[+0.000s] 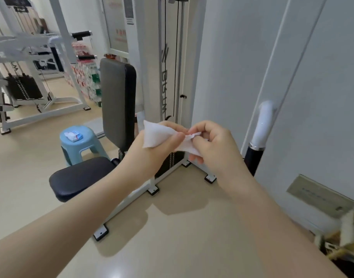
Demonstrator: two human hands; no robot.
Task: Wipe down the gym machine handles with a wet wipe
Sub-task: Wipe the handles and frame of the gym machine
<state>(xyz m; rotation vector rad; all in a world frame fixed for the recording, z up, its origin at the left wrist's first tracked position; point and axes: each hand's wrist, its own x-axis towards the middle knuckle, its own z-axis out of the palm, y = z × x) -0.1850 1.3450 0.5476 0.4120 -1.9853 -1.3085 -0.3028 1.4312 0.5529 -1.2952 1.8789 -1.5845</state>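
A white wet wipe (156, 135) is held in mid-air between both hands in the head view. My left hand (150, 151) grips its left part, thumb over the sheet. My right hand (212, 145) pinches the wipe's right edge with fingertips. Just right of my hands stands a machine arm with a white bar and a black handle grip (254, 157), close to the wall. Two more black handle grips (81, 34) (86, 57) stick out at the upper left behind the backrest.
The white gym machine has a grey backrest (116, 101), a black seat (79, 177) and a weight-stack tower (170, 67). A light blue stool (85, 145) carrying a wipes packet (73, 135) stands left of the backrest. Another white machine (31, 77) fills the far left.
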